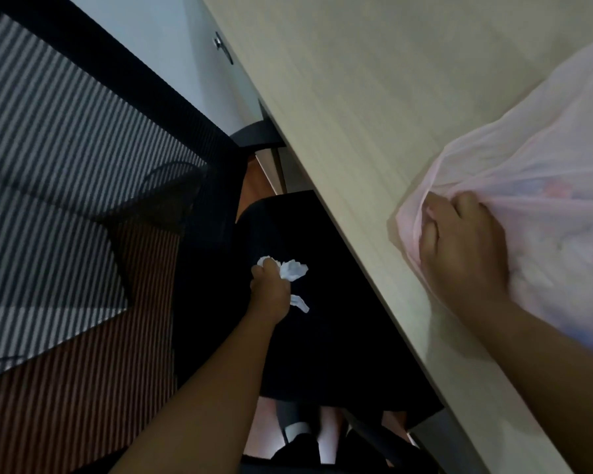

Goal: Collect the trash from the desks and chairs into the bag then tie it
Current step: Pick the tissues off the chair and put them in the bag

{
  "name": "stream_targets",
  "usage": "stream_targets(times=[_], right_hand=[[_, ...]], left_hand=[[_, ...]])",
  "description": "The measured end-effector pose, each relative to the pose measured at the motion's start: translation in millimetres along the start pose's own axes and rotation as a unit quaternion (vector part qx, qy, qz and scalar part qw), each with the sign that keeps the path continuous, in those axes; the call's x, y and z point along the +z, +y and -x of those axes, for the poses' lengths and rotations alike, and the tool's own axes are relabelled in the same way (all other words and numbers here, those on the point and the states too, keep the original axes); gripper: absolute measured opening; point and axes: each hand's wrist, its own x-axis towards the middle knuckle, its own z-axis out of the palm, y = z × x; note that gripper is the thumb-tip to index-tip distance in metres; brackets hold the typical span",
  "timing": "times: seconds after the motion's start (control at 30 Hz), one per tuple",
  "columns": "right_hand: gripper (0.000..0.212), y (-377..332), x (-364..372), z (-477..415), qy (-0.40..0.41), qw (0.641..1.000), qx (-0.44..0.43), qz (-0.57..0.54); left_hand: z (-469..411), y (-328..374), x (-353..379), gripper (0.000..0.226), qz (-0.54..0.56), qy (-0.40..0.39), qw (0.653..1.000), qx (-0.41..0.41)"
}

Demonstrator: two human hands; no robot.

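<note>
My left hand (269, 289) reaches down onto the black seat of an office chair (322, 336) and is closed on crumpled white paper (293, 270), which sticks out past my fingers. A smaller white scrap (300, 302) shows just below my hand; whether I hold it or it lies on the seat I cannot tell. My right hand (463, 248) rests on the light wooden desk (356, 114) and grips the bunched edge of a thin pink plastic bag (534, 172). The bag lies slumped on the desk with pale contents showing through.
The chair's striped mesh backrest (65, 165) with its black frame fills the left side. The desk edge runs diagonally above the seat. A white cabinet front with a metal lock (218, 42) is at the top. The chair base and floor (298, 436) show below the seat.
</note>
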Motion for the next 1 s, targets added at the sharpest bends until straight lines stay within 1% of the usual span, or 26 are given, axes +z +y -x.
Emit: stream_targets(times=[0.03,0.1,0.17,0.2,0.27,0.33,0.43,0.5,0.53,0.6,0.67,0.7,0.77,0.87,0.93,1.0], right_hand=[[0.034,1,0,0,0.002,1.000,0.006,-0.004],[0.038,5,1,2,-0.006,0.999,0.034,-0.031],[0.037,6,-6,5,0.003,0.992,0.086,-0.093],[0.033,6,-12,10,0.019,0.984,0.116,-0.131],[0.023,-2,-32,24,0.062,0.962,0.169,-0.205],[0.021,-10,-56,42,0.087,0.936,0.228,-0.252],[0.022,-14,-94,64,0.124,0.906,0.294,-0.277],[0.022,-12,-122,72,0.155,0.882,0.335,-0.294],[0.022,-11,-137,75,0.173,0.869,0.356,-0.297],[0.023,-8,-165,85,0.209,0.844,0.393,-0.301],[0.023,-1,-189,96,0.246,0.821,0.410,-0.311],[0.023,3,-201,102,0.259,0.815,0.412,-0.313],[0.026,14,-220,117,0.274,0.814,0.407,-0.310],[0.026,31,-246,141,0.283,0.808,0.412,-0.312],[0.026,42,-262,152,0.295,0.793,0.425,-0.321],[0.025,53,-277,159,0.308,0.781,0.435,-0.326]], left_hand=[[11,0,-6,0.030,-0.037,0.002,0.999,0.027],[36,0,-18,0.023,-0.006,-0.006,0.997,0.082],[51,8,-36,0.025,0.015,0.005,0.995,0.102],[55,13,-46,0.028,0.018,0.008,0.994,0.111],[63,31,-68,0.035,0.035,0.008,0.991,0.132],[68,57,-90,0.040,0.044,0.019,0.984,0.172],[86,114,-120,0.028,0.032,0.060,0.972,0.224],[107,156,-132,0.016,0.021,0.050,0.962,0.267],[120,175,-135,0.011,0.007,0.040,0.956,0.291],[149,207,-133,0.011,-0.011,0.000,0.944,0.329],[178,231,-121,0.013,-0.015,-0.049,0.929,0.366],[193,242,-113,0.014,-0.020,-0.070,0.923,0.378],[221,261,-94,0.022,-0.033,-0.109,0.911,0.396],[262,285,-64,0.031,-0.057,-0.164,0.892,0.416],[276,297,-43,0.026,-0.096,-0.207,0.882,0.413],[286,303,-23,0.007,-0.164,-0.247,0.859,0.417]])
